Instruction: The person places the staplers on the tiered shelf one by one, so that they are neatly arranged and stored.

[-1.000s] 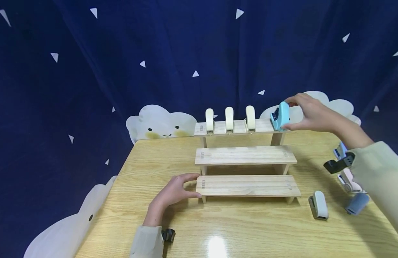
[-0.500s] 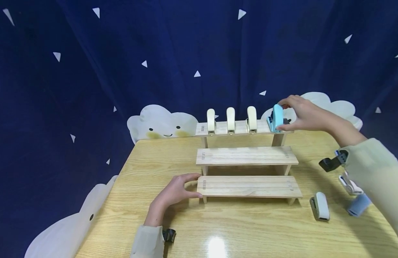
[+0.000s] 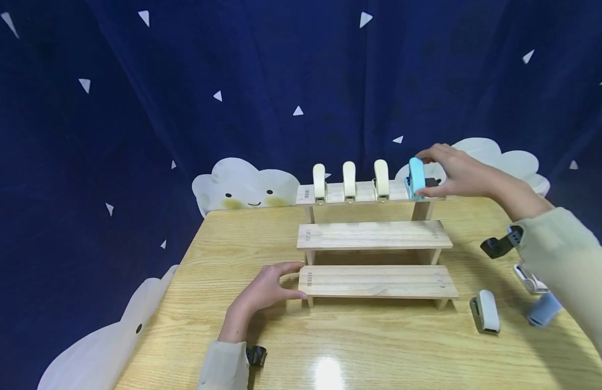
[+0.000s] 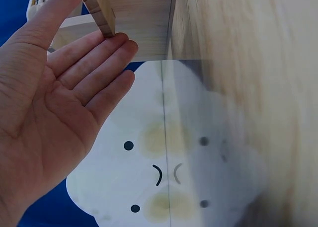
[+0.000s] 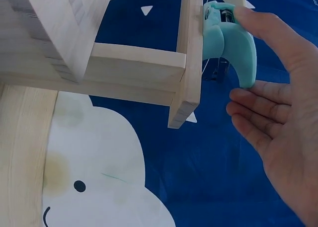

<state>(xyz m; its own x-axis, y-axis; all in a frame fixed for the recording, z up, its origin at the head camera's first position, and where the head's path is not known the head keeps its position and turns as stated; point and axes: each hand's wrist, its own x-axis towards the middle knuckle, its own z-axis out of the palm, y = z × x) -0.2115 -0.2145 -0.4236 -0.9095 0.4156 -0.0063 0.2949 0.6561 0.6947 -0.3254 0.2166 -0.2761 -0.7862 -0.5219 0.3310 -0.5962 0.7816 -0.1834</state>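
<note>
My right hand pinches a turquoise stapler between thumb and fingers. The stapler stands upright at the right end of the top step of a wooden three-step shelf. In the right wrist view the thumb lies on the stapler near its metal part, and fingertips touch its curved lever's tip. To its left on that step, three cream staplers stand upright in a row. My left hand rests against the left end of the lowest step, fingers fairly straight, as the left wrist view shows the fingertips at the wood.
On the table's right side lie a white stapler, a pink one and a blue object, the latter two partly behind the right sleeve. A dark blue curtain with white clouds hangs behind the table.
My right hand has moved the turquoise stapler slightly left along the top step, and it now stands more upright. The left hand stays in place.
</note>
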